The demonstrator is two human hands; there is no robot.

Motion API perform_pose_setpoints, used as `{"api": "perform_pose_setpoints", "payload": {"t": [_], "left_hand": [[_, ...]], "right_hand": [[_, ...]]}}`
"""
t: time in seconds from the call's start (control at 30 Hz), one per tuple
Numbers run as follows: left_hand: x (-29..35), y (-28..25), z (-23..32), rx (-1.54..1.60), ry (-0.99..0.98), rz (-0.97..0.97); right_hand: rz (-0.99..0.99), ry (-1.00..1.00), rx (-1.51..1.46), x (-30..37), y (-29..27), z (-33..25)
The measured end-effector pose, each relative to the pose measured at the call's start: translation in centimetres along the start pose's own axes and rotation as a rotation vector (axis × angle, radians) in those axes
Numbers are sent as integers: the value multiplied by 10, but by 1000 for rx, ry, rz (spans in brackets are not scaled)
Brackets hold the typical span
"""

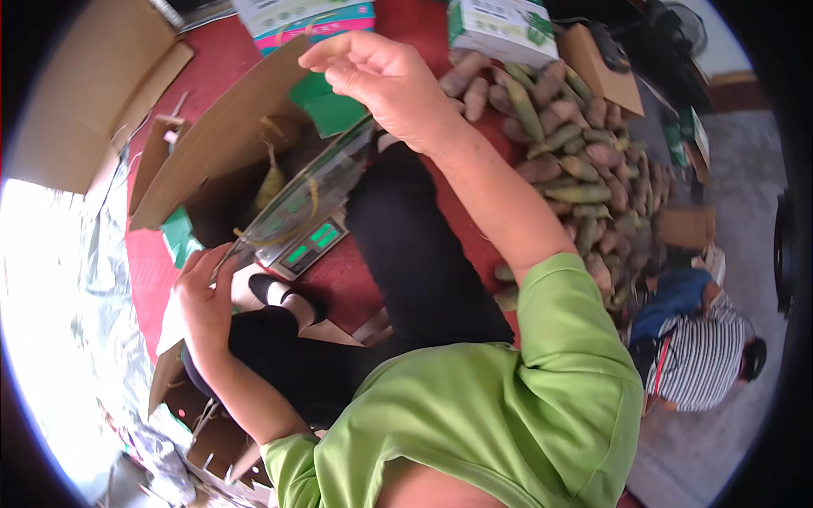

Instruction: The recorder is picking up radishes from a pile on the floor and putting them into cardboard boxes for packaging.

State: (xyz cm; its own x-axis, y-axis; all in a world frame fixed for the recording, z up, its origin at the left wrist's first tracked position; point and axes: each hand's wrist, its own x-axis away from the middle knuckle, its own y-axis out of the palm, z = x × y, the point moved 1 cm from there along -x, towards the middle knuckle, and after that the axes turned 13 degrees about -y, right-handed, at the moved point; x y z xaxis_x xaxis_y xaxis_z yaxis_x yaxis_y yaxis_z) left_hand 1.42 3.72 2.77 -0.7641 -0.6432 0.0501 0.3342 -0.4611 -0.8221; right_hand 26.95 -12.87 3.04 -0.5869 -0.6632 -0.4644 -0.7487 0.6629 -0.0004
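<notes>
An open cardboard carton (212, 140) with green flaps (330, 103) stands tilted before my legs. Inside lies a green vegetable with a stem (271, 182); shadow hides the rest. My left hand (203, 284) is closed on the near edge of the carton. Above the far flap, my right hand (373, 76) is raised, its fingers loosely bent and apart, with nothing visible in them. A scale (309, 245) with lit green displays sits beside the carton's near side. Yellow cord (313, 199) hangs on the carton's side.
A heap of green and reddish root vegetables (584, 169) lies to the right on the red floor covering (461, 212). Printed boxes (500, 34) stand at the back. More cartons (224, 436) are at lower left. A person in a striped shirt (699, 351) bends at far right.
</notes>
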Motion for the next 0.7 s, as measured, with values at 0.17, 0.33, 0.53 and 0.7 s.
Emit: {"api": "perform_pose_setpoints", "payload": {"t": [0.17,0.33,0.53,0.7], "left_hand": [[-5,8,-1,-86,32,14],[-8,15,-7,-108,63,24],[-15,12,-26,-77,139,30],[-15,13,-34,92,122,106]], "right_hand": [[421,49,103,89,-67,41],[331,337,530,241,-91,134],[-77,969,553,374,-74,151],[-325,1090,639,440,-89,155]]}}
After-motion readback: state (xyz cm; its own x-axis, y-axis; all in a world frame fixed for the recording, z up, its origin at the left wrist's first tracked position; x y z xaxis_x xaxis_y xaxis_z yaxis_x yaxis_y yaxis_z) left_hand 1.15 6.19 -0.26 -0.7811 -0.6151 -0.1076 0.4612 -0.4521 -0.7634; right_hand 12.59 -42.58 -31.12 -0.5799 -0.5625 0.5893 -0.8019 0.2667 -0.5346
